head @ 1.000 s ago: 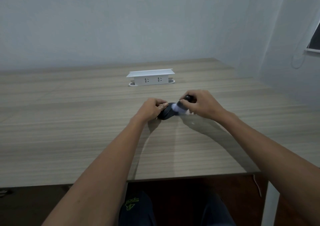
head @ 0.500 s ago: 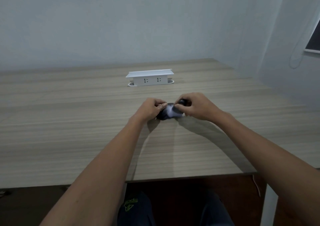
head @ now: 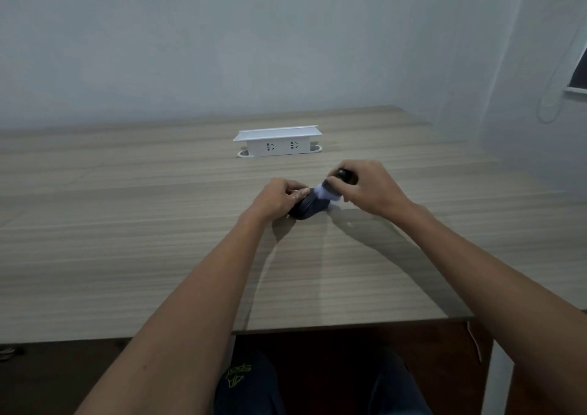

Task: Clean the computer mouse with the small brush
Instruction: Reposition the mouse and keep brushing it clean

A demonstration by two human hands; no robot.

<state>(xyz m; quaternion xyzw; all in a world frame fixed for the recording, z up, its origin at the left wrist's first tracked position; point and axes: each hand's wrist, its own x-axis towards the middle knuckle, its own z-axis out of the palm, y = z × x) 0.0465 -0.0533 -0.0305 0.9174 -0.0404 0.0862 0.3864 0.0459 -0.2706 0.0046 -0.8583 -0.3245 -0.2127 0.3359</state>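
A dark computer mouse [head: 307,209] lies on the wooden table [head: 127,240], a little right of centre. My left hand [head: 279,199] grips its left side, with the fingers curled over the top. My right hand [head: 370,187] holds a small brush [head: 332,189] with a black handle and pale bristles. The bristles press on the mouse's far right end. Part of the handle is hidden inside my fist.
A white power socket box [head: 277,144] stands on the table behind the hands. The table's front edge [head: 317,327] is close to my body, with my knees below it. A wall runs along the right.
The brush has swept back and forth over the mouse: it moved left half a second ago and is now back at the mouse's right end. My left hand stayed in place.
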